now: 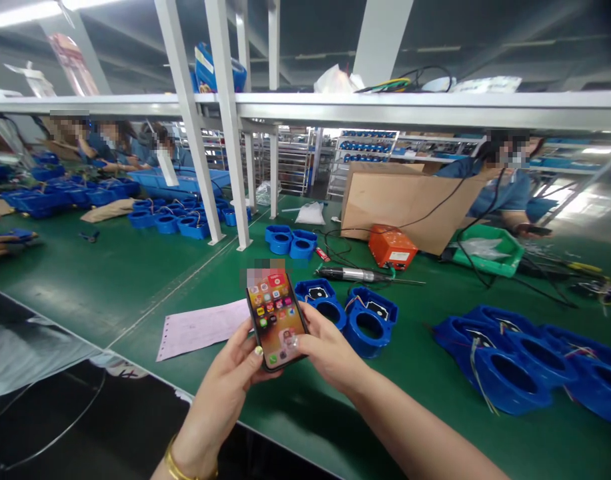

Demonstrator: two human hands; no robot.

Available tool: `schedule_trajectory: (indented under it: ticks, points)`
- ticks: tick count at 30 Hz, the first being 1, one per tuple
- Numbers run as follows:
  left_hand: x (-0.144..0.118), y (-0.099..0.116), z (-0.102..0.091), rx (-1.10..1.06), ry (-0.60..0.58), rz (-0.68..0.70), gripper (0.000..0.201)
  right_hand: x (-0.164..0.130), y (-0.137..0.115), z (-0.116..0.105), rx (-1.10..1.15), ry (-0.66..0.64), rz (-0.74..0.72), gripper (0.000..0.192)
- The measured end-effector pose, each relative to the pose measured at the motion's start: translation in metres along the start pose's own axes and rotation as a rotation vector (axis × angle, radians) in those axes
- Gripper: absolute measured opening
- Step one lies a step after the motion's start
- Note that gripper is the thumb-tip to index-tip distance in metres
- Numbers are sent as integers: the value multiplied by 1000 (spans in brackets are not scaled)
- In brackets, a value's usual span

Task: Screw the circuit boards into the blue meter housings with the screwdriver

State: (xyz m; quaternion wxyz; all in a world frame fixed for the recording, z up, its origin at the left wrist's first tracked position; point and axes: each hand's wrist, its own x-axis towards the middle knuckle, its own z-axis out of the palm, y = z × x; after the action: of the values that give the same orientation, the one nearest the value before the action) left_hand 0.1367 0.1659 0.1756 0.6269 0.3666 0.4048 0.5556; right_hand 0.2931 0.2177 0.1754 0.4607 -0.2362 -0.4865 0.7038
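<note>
A smartphone (274, 320) with a lit home screen of app icons is held upright above the table's front edge. My left hand (235, 363) is closed around its left side and lower corner, thumb along the edge. On the other side my right hand (330, 350) grips the phone, its thumb over the lower part of the screen. Behind the phone lies a pink paper sheet (200, 329) with punched holes. Just beyond my right hand stand blue plastic housings (369, 323) with round openings and wires, one of them partly hidden.
An electric screwdriver (355, 274) lies on the green tabletop (135, 287) near an orange box (392, 247). More blue housings (515, 357) sit at the right. A cardboard sheet (405, 207), a green bin (490, 250) and shelf posts (228, 133) stand behind. Co-workers sit across and at left.
</note>
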Motion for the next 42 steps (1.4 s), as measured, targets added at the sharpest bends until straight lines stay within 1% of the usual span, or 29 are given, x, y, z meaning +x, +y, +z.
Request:
schedule_trajectory:
  ticks: [3, 6, 9, 12, 15, 18, 20, 24, 28, 32, 35, 39, 42]
  points:
    - [-2, 0, 0, -17, -14, -10, 84, -2, 0, 1, -32, 21, -27, 47]
    - [-2, -3, -1, -26, -25, -10, 82, -4, -5, 2, -150, 65, -48, 38]
    - [-3, -5, -3, -20, -39, -12, 79, -6, -11, 3, -291, 120, -58, 36]
    - [-4, -6, -5, -8, -68, -7, 74, -8, -14, 3, -361, 156, -70, 38]
    - [-5, -7, -7, -4, -85, -3, 74, -7, -14, 1, -382, 185, -83, 37]
    - [-6, -9, -8, 18, -120, -23, 79, -5, -14, -3, -338, 242, -115, 35]
    - [-7, -10, -7, 47, -139, -47, 78, -4, -17, -5, -275, 267, -133, 43]
    - [-7, -13, -3, 65, -152, -79, 72, -3, -28, -5, -211, 250, -133, 65]
    - [-7, -12, 2, 36, -201, -94, 73, -3, -38, -7, -203, 186, -103, 70]
    - [-9, -9, 5, 28, -166, -113, 73, -5, -42, -13, -239, 71, -11, 81]
    - [-8, -8, 5, 26, -163, -111, 78, -6, -44, -16, -277, 27, 33, 88]
    - [-7, -8, 4, 26, -188, -111, 81, -5, -44, -16, -308, 42, 40, 88]
    - [-8, -9, 4, 38, -198, -118, 80, -2, -43, -16, -283, 107, 4, 75]
